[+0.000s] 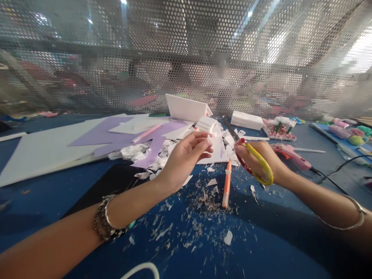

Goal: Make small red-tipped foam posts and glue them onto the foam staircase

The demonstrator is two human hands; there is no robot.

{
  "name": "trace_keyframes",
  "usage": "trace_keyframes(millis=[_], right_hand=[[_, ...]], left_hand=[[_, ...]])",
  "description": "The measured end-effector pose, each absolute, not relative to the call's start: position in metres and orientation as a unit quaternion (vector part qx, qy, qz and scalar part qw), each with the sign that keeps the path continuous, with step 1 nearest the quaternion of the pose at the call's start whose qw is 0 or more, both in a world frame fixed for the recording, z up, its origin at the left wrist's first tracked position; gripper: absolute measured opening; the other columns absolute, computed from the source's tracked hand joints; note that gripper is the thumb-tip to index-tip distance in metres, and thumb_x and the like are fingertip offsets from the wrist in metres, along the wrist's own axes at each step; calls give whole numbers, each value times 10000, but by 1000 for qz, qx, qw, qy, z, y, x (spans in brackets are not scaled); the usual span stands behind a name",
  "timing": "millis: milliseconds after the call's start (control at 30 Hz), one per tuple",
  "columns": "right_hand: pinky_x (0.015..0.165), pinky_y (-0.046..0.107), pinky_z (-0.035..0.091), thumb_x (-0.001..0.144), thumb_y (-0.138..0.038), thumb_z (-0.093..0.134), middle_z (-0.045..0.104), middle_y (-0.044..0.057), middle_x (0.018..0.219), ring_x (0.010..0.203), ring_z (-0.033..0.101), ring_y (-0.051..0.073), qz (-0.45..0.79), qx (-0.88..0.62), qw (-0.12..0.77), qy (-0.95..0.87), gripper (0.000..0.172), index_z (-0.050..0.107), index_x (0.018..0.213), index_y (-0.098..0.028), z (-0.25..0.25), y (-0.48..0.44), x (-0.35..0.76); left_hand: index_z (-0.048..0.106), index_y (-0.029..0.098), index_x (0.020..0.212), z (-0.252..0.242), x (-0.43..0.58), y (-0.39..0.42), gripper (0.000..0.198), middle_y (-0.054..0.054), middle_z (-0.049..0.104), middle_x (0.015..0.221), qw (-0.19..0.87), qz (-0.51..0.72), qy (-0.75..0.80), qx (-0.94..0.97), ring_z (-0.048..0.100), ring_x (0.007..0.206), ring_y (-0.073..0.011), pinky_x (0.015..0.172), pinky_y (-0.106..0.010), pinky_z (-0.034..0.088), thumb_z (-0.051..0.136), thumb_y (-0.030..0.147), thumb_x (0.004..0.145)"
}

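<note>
My left hand (188,157) is closed in a pinch on a small white scrap (209,139), perhaps foam or paper. In my right hand (257,157) is a pair of scissors (263,164) with yellow and red handles, fingers through the loops. Its dark blades (231,130) point up and away, apart from the scrap. Under and beyond both hands lies a heap of white scraps (167,151). An orange marker (227,185) rests on the blue table (203,240) below and between the hands.
White and purple sheets (93,131) spread at left. Folded white board (187,107) and a white block (247,120) stand at the back. On the right are a pink glue gun (296,157) with a cord, a flowered model (280,128) and coloured pompoms (348,131). Perforated metal mesh (186,46) rises behind.
</note>
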State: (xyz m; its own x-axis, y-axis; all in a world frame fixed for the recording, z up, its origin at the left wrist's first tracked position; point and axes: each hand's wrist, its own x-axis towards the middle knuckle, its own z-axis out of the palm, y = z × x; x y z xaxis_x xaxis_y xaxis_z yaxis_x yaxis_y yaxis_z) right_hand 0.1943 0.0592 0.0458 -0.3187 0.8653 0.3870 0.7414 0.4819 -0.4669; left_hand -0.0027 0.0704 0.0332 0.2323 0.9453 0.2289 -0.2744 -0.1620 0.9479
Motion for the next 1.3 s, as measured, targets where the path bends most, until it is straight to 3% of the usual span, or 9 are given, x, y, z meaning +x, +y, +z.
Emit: trace_keyframes(millis=[167, 267, 433, 633, 767, 900, 1033, 1133, 1300], right_hand=[[465, 235, 213, 843, -467, 425, 400, -32, 468, 431, 306, 60, -49, -541, 167, -823, 393, 421, 577, -177, 64, 56, 213], [472, 256, 189, 836, -443, 426, 429, -8, 479, 430, 303, 77, -122, -588, 63, -797, 379, 466, 567, -179, 61, 60, 232], [478, 256, 207, 848, -522, 348, 501, 31, 533, 453, 354, 96, -77, -600, -27, -796, 487, 522, 558, -171, 47, 63, 268], [463, 264, 196, 845, -546, 349, 490, 22, 498, 440, 359, 97, -3, -583, -85, -808, 535, 530, 516, -166, 29, 55, 284], [452, 264, 182, 833, -505, 406, 526, 19, 515, 419, 348, 89, 34, -588, -102, -801, 467, 525, 530, -171, 24, 56, 284], [447, 246, 201, 819, -496, 443, 490, -14, 473, 415, 361, 81, 70, -582, -118, -802, 422, 528, 557, -177, 32, 56, 288], [488, 236, 283, 870, -378, 389, 590, 7, 653, 532, 485, 101, 42, -582, -78, -809, 317, 588, 713, -189, 46, 54, 284], [613, 269, 378, 892, -230, 336, 616, 43, 815, 713, 550, 139, -15, -512, -25, -858, 292, 611, 804, -191, 49, 52, 269], [654, 254, 417, 885, -188, 376, 645, 19, 828, 739, 578, 124, -3, -421, 0, -907, 283, 650, 832, -239, 40, 50, 242]], left_hand=[[612, 172, 944, 29, -4, 69, 251, -5, 574, 732, 530, 495, 341, 598, 555, 686, -105, 641, -208, 484, 593, 371, 791], [617, 178, 985, 26, -7, 69, 257, -47, 618, 827, 370, 388, 333, 775, 578, 761, -145, 697, -249, 475, 515, 366, 843], [639, 125, 951, 15, -12, 75, 285, -111, 632, 889, 31, 128, 204, 970, 581, 808, -197, 714, -297, 441, 386, 248, 907], [638, 136, 866, 2, -22, 85, 259, -78, 637, 774, -67, 33, 176, 982, 586, 693, -180, 591, -255, 406, 408, 251, 901], [634, 129, 903, 1, -31, 82, 250, -91, 629, 841, -54, 21, 198, 978, 595, 749, -192, 608, -256, 412, 418, 254, 895], [603, 150, 1044, 2, -38, 82, 262, -100, 624, 988, 44, 45, 214, 975, 593, 877, -197, 705, -252, 439, 475, 297, 871], [636, 179, 954, 1, -40, 83, 211, -71, 633, 921, 149, 85, 216, 961, 592, 839, -173, 739, -251, 441, 463, 262, 866], [633, 178, 884, 1, -38, 78, 176, -53, 621, 867, 212, 87, 220, 948, 580, 783, -157, 701, -241, 431, 492, 280, 852], [615, 176, 861, 1, -33, 69, 141, -31, 576, 848, 297, 59, 246, 921, 548, 751, -137, 673, -231, 413, 546, 291, 819]])
